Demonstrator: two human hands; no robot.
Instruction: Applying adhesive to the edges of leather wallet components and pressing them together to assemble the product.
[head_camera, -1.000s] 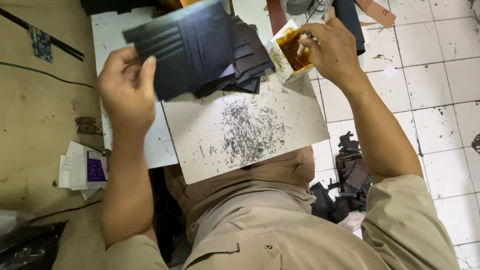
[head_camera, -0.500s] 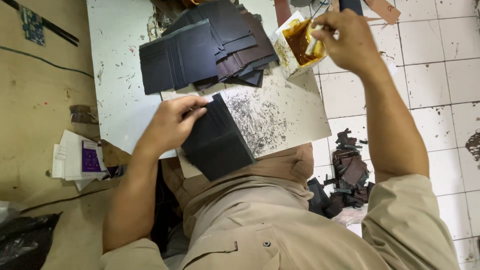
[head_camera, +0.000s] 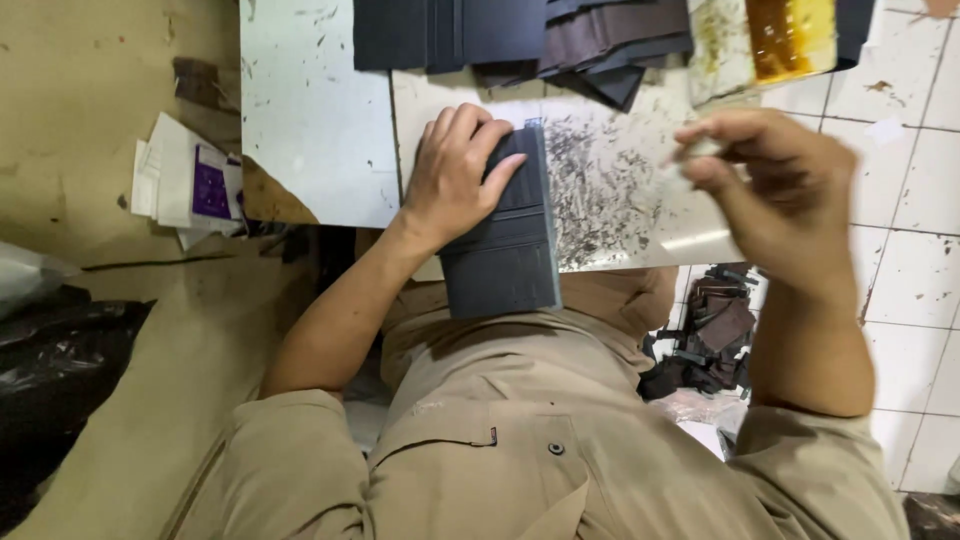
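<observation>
Speckled white board (head_camera: 640, 215); left hand (head_camera: 455, 175) flat on ridged dark wallet (head_camera: 505, 250), right hand's (head_camera: 775, 195) grip unclear.

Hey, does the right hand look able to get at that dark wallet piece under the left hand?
Probably yes. The right hand hovers just beside the dark wallet piece, with only bare speckled board between them. The left hand covers its upper left part; the right side lies exposed.

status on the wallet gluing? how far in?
Done: one dark wallet panel lies flat on the smeared white board, pinned by the left hand. In hand: the right hand hovers above the board, blurred, its grip unclear. Left: a stack of dark panels beside the glue tub.
</observation>
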